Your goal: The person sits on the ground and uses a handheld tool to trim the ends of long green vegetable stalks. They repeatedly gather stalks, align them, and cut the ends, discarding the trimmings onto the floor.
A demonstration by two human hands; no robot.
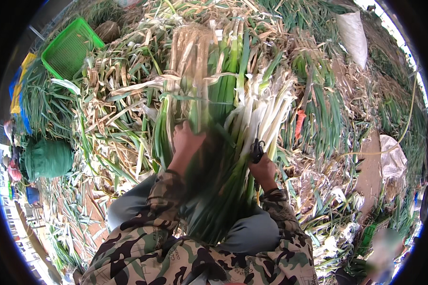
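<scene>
Large green onions (scallions) lie before me, with brown, dry-skinned stalks (188, 57) on the left and peeled white stalks (276, 107) on the right. My left hand (188, 142) has its fingers curled at the green stalks below the brown bunch; the stalks there are partly smeared by motion. Closed round a black air blow gun (257, 151) is my right hand (262, 169), beside the white stalks. The gun's thin nozzle points away from me, and a bit of yellow hose shows below the hand. Long green leaves (214, 209) run down between my knees.
Loose dry husks (114, 95) and leaves surround me. A green plastic basket (71, 50) stands far left, above a green sack (48, 158). White sacks (352, 35) lie on the right, where a yellow hose (406, 128) trails. A blurred person (385, 251) is at lower right.
</scene>
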